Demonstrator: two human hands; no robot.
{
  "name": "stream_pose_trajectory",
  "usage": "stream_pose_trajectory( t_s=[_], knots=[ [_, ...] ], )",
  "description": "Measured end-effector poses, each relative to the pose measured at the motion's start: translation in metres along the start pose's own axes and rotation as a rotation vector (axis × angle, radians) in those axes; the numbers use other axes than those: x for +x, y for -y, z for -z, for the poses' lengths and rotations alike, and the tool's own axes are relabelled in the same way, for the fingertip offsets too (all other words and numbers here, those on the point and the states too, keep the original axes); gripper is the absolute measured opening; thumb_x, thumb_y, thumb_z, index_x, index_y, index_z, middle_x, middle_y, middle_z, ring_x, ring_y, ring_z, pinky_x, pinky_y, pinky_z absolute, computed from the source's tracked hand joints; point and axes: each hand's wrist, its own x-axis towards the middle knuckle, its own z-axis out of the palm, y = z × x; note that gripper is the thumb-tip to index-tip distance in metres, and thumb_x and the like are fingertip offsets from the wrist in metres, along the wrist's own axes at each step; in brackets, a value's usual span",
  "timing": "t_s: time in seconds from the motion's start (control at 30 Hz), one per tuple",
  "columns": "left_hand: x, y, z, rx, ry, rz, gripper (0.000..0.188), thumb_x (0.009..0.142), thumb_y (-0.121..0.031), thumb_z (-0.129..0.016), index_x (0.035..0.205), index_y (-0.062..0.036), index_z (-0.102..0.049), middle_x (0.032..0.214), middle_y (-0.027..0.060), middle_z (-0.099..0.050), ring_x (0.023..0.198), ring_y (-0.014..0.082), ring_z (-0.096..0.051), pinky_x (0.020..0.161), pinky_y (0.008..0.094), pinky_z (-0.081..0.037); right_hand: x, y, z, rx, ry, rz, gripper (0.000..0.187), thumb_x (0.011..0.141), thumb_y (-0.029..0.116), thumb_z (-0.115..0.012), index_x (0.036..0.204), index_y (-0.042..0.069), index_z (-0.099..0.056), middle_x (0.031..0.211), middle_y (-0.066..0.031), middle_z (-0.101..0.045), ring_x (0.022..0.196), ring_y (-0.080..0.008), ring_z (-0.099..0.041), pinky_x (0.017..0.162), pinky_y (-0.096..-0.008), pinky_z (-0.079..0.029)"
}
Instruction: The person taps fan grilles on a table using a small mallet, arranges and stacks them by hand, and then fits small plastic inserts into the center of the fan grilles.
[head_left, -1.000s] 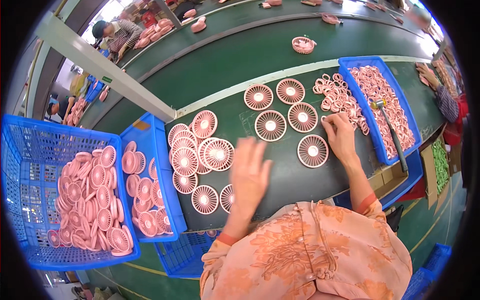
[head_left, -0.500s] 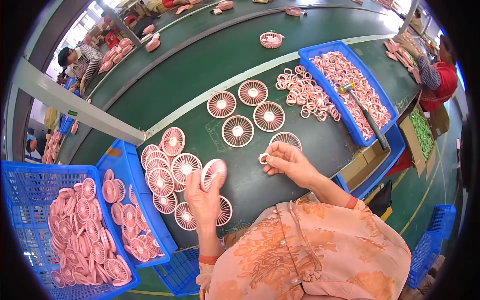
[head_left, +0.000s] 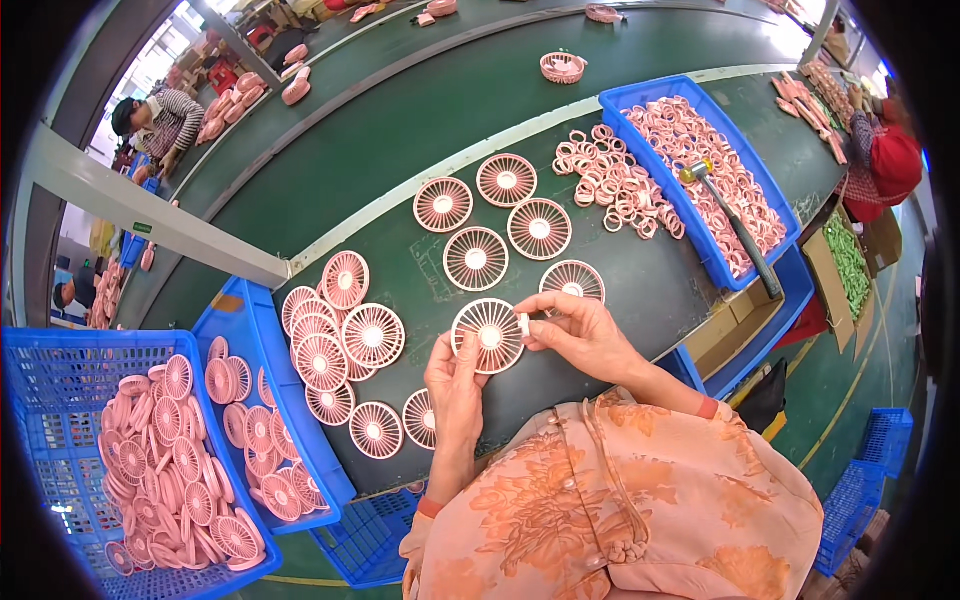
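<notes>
A round pink fan grille [head_left: 489, 335] is held up between both hands above the dark green worktable [head_left: 640, 290]. My left hand [head_left: 455, 385] grips its lower left rim. My right hand [head_left: 580, 332] pinches a small pale ring at the grille's right edge. Four more pink grilles [head_left: 476, 258] lie flat on the table just beyond, and a fifth [head_left: 572, 281] sits right behind my right hand. A heap of overlapping grilles [head_left: 340, 335] lies to the left of my left hand.
A blue tray [head_left: 700, 235] of pink rings holds a hammer [head_left: 735, 225]; loose rings [head_left: 615, 185] lie beside it. Blue crates [head_left: 60, 390] of grilles stand at left. Beyond is a green conveyor belt [head_left: 420, 90] with other people working along it.
My left hand picked a grille from the pile and brought it to the middle. My right hand came back from the far right with a small ring and now meets the grille.
</notes>
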Motion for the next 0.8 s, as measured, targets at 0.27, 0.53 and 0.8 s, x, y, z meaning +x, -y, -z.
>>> stream_pose_trajectory(
  t_s=[0.27,0.53,0.8],
  knots=[
    [-0.008,-0.001,-0.016,0.533,0.109,-0.374,0.029,0.098,-0.004,-0.063,0.126,0.0034,-0.059,0.109,0.0068,-0.067,0.095,0.0113,-0.066,0.081,0.0232,-0.054,-0.002,-0.004,-0.002,-0.055,-0.049,0.071,0.016,0.098,0.001,-0.061,0.113,-0.002,-0.065,0.098,-0.0039,-0.069,0.086,-0.0087,-0.068,0.077,-0.0237,-0.059],
    [-0.011,0.007,-0.02,0.585,0.145,-0.328,0.015,0.091,-0.006,-0.073,0.104,0.0019,-0.074,0.088,0.0047,-0.065,0.077,0.0063,-0.064,0.059,0.021,-0.048,-0.004,0.003,-0.011,-0.61,-0.214,0.431,0.012,0.087,-0.005,-0.066,0.096,0.001,-0.07,0.085,-0.006,-0.065,0.072,-0.0121,-0.066,0.062,-0.0259,-0.055],
    [-0.016,0.001,-0.029,0.777,0.135,-0.414,0.008,0.091,-0.002,-0.07,0.096,0.0036,-0.071,0.085,0.0046,-0.062,0.071,0.0054,-0.057,0.056,0.021,-0.042,-0.005,-0.006,-0.011,-0.719,-0.239,0.575,0.018,0.082,-0.007,-0.067,0.095,0.004,-0.07,0.084,-0.0091,-0.064,0.069,-0.0213,-0.064,0.059,-0.031,-0.051]
  ],
)
